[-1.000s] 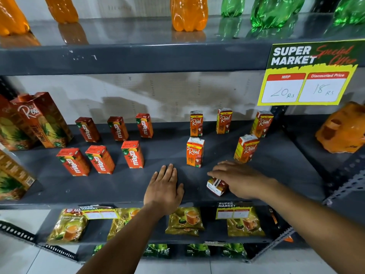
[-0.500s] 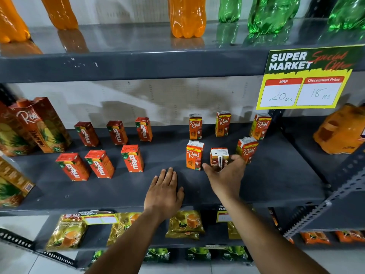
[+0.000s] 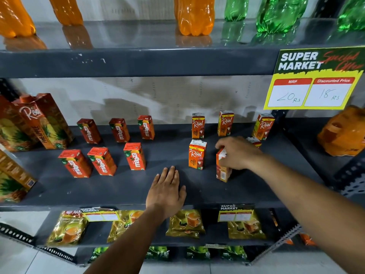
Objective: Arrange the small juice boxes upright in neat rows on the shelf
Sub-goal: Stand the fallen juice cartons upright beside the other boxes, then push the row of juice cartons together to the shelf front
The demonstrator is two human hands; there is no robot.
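Observation:
Small juice boxes stand upright in two rows on the dark grey shelf (image 3: pixel 118 186). Several red Maaza boxes (image 3: pixel 136 156) are on the left. Orange Real boxes (image 3: pixel 197 154) are on the right, three of them in the back row (image 3: pixel 225 123). My right hand (image 3: pixel 239 153) grips the top of one Real box (image 3: pixel 222 172), which stands upright on the shelf in the front row. Another Real box (image 3: pixel 253 141) is mostly hidden behind that hand. My left hand (image 3: pixel 167 191) lies flat, fingers apart, on the shelf's front part and holds nothing.
Large Real cartons (image 3: pixel 41 121) stand at the shelf's left end. A price sign (image 3: pixel 314 78) hangs from the upper shelf at right. Orange and green bottles (image 3: pixel 194 14) stand above. An orange package (image 3: pixel 343 131) lies at right. Tea packets (image 3: pixel 185 224) fill the lower shelf.
My right hand picked up a Real box lying near the shelf's front, lifted it, and now holds it upright on the shelf between two front-row boxes. My left hand stayed flat.

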